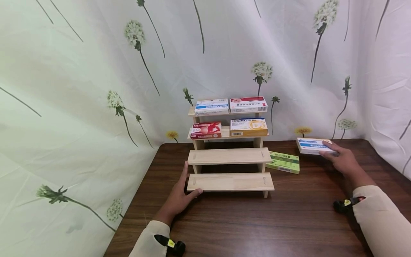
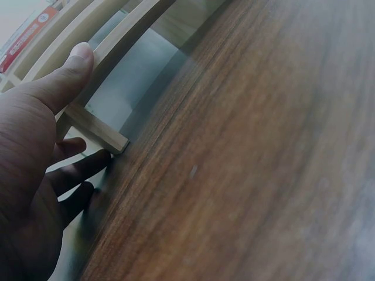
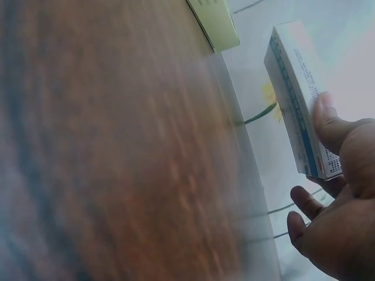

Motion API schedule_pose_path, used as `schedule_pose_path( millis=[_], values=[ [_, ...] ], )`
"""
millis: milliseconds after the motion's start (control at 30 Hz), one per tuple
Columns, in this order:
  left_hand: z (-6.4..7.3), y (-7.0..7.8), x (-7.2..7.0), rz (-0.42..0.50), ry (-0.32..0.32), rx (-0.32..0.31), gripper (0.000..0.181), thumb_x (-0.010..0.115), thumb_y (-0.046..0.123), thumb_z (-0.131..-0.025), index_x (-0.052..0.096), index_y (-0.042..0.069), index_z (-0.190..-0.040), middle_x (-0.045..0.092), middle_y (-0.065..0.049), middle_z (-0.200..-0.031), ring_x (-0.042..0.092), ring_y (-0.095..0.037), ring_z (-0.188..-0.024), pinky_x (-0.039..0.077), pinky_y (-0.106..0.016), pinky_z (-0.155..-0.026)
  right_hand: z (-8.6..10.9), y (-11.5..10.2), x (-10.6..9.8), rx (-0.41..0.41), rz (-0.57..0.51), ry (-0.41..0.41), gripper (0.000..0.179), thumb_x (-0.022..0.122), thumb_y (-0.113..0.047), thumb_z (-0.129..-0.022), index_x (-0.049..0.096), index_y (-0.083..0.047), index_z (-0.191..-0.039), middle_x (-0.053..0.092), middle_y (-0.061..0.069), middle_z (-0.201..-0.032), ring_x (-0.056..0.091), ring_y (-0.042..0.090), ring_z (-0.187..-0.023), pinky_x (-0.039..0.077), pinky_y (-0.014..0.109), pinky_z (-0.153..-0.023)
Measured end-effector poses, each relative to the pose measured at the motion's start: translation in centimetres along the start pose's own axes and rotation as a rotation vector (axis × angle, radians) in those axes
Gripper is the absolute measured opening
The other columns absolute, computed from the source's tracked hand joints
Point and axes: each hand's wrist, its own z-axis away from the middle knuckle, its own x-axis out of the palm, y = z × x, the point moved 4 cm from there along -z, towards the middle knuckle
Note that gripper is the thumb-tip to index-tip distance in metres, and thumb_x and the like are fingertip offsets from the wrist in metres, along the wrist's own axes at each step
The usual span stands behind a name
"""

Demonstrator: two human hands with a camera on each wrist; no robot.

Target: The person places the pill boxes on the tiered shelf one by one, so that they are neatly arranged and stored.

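Note:
My right hand [image 1: 345, 160] pinches a white and blue medicine box [image 1: 313, 146] by its right end, holding it above the table at the right. In the right wrist view the thumb presses one face of that box [image 3: 299, 99]. At the left end of a stepped wooden rack [image 1: 229, 182], my left hand [image 1: 178, 194] rests with thumb and fingers spread. Its thumb touches the front edge of the lowest step; the other fingers lie along the side. A green medicine box [image 1: 284, 162] lies on the table, right of the rack, its left end partly hidden behind it.
On the top step sit a white and blue box [image 1: 212, 106] and a red and white box [image 1: 248, 104]. Below them are a red box [image 1: 206, 130] and a yellow and white vitamin D box [image 1: 248, 127]. A flowered curtain [image 1: 224, 64] hangs behind the dark wooden table [image 1: 224, 225].

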Motion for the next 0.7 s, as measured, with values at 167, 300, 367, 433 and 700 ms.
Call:
schedule_pose_path(
  millis=[167, 300, 367, 433, 700],
  values=[
    [-0.1, 0.0, 0.0, 0.0, -0.006, -0.003, 0.119, 0.084, 0.043, -0.097, -0.007, 0.049, -0.173, 0.04, -0.019, -0.175, 0.039, -0.041, -0.163, 0.025, -0.067, -0.133, 0.1, -0.6, 0.0, -0.033, 0.055, 0.01, 0.068, 0.061, -0.041, -0.113, 0.04, -0.004, -0.166, 0.027, 0.036, -0.17, 0.036, 0.07, -0.147, 0.032, 0.081, -0.116],
    [-0.1, 0.0, 0.0, -0.007, -0.01, -0.003, 0.12, 0.084, 0.043, -0.097, -0.008, 0.048, -0.173, 0.039, -0.02, -0.175, 0.038, -0.04, -0.163, 0.025, -0.066, -0.133, 0.2, -1.3, 0.0, -0.042, 0.061, 0.016, 0.067, 0.06, -0.041, -0.114, 0.04, -0.004, -0.166, 0.027, 0.037, -0.17, 0.039, 0.069, -0.145, 0.034, 0.08, -0.115],
    [-0.1, 0.0, -0.1, -0.008, -0.009, -0.002, 0.12, 0.084, 0.043, -0.097, -0.008, 0.048, -0.174, 0.039, -0.02, -0.175, 0.04, -0.04, -0.162, 0.026, -0.066, -0.133, 0.4, -1.7, 0.0, -0.041, 0.06, 0.014, 0.067, 0.059, -0.04, -0.114, 0.039, -0.004, -0.166, 0.026, 0.036, -0.17, 0.038, 0.069, -0.146, 0.033, 0.08, -0.115],
    [-0.1, 0.1, -0.1, -0.01, -0.008, -0.001, 0.12, 0.084, 0.043, -0.097, -0.008, 0.048, -0.174, 0.041, -0.021, -0.174, 0.041, -0.04, -0.161, 0.027, -0.066, -0.133, 0.5, -2.0, 0.0, -0.039, 0.053, 0.014, 0.066, 0.059, -0.04, -0.114, 0.039, -0.005, -0.167, 0.024, 0.035, -0.171, 0.036, 0.069, -0.147, 0.032, 0.08, -0.116],
    [0.0, 0.2, -0.1, -0.018, -0.006, -0.008, 0.12, 0.085, 0.043, -0.097, -0.007, 0.048, -0.174, 0.045, -0.02, -0.172, 0.045, -0.04, -0.159, 0.03, -0.066, -0.132, 1.6, -3.4, 0.0, -0.01, -0.002, 0.008, 0.067, 0.058, -0.042, -0.114, 0.035, -0.01, -0.169, 0.017, 0.03, -0.176, 0.027, 0.068, -0.155, 0.027, 0.081, -0.121]
  ],
)
